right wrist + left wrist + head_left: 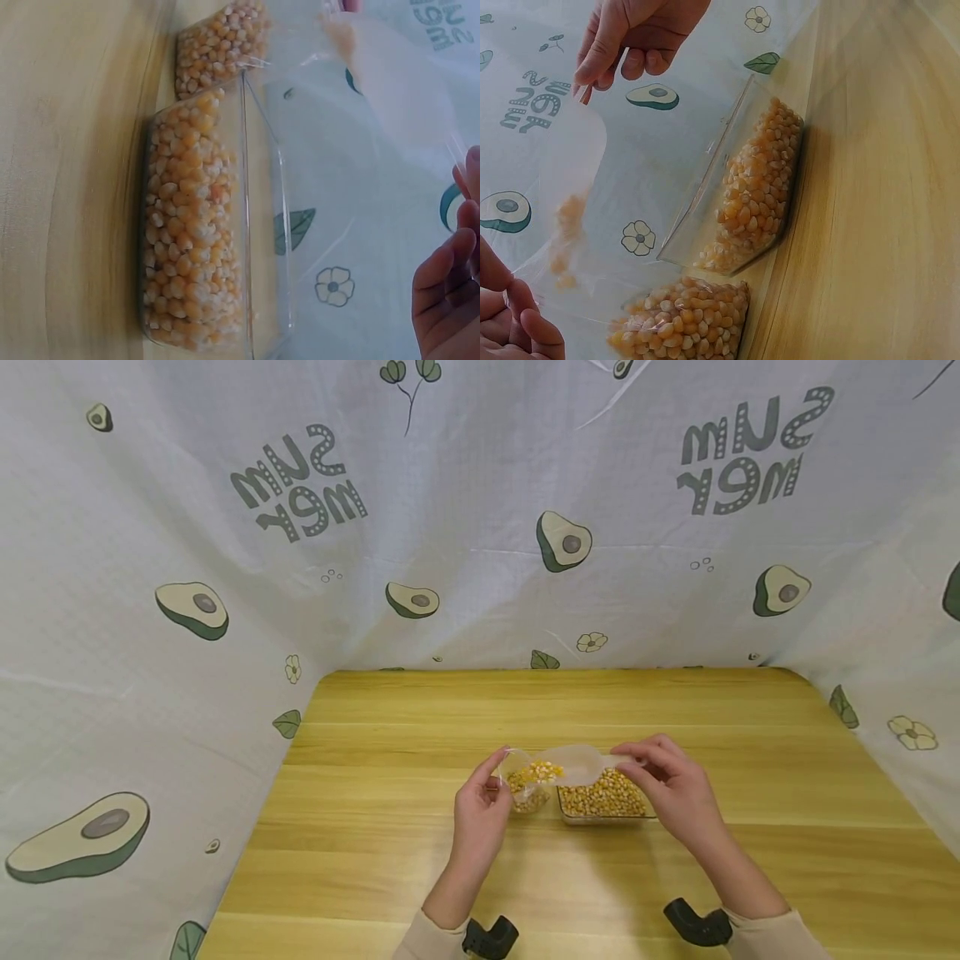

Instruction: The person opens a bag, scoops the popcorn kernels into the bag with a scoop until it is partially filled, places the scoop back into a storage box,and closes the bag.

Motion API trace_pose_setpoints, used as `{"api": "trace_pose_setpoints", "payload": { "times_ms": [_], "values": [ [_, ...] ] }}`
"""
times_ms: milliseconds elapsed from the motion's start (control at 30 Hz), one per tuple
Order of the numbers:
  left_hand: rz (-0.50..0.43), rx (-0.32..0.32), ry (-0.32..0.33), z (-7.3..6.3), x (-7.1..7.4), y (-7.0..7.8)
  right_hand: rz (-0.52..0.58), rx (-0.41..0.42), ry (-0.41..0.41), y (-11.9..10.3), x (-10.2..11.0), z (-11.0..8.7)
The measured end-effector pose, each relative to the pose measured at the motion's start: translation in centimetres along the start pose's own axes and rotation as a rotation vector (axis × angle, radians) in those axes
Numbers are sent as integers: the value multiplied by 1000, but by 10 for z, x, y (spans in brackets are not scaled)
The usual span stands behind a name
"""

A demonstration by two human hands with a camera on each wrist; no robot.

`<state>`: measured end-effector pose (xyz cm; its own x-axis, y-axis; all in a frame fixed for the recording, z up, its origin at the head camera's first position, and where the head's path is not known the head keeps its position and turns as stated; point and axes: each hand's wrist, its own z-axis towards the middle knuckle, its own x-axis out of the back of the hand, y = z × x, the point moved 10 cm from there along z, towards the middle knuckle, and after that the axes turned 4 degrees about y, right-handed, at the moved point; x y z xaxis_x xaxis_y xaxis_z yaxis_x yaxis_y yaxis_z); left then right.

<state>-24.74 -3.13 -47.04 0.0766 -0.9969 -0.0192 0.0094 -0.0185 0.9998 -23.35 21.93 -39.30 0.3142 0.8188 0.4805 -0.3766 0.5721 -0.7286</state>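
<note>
My left hand pinches the rim of a clear plastic bag, whose lower part is filled with corn kernels and rests on the table. With thumb and fingers, my right hand holds the handle of a whitish translucent scoop. The scoop's front end is at the bag's mouth, and loose kernels lie at that end. Just right of the bag, under the scoop and right hand, stands a clear glass container holding many corn kernels.
A wood-grain table carries everything. Behind and beside it hangs a pale cloth printed with avocados, flowers and lettering. Black curved pieces sit at both wrists, by the beige sleeves.
</note>
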Motion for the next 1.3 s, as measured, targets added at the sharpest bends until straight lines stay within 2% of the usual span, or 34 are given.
{"api": "trace_pose_setpoints", "payload": {
  "times_ms": [467, 900, 1300],
  "values": [
    [-14, 7, -17, -1, -1, 0, -50, 131, 11, -24, 0, 3],
    [-21, 2, 0, -1, 1, 1, -81, 176, 25, -34, 0, 4],
    [-41, -6, 17, 0, 2, 4, -95, 197, 41, -33, 0, 2]
  ]
}}
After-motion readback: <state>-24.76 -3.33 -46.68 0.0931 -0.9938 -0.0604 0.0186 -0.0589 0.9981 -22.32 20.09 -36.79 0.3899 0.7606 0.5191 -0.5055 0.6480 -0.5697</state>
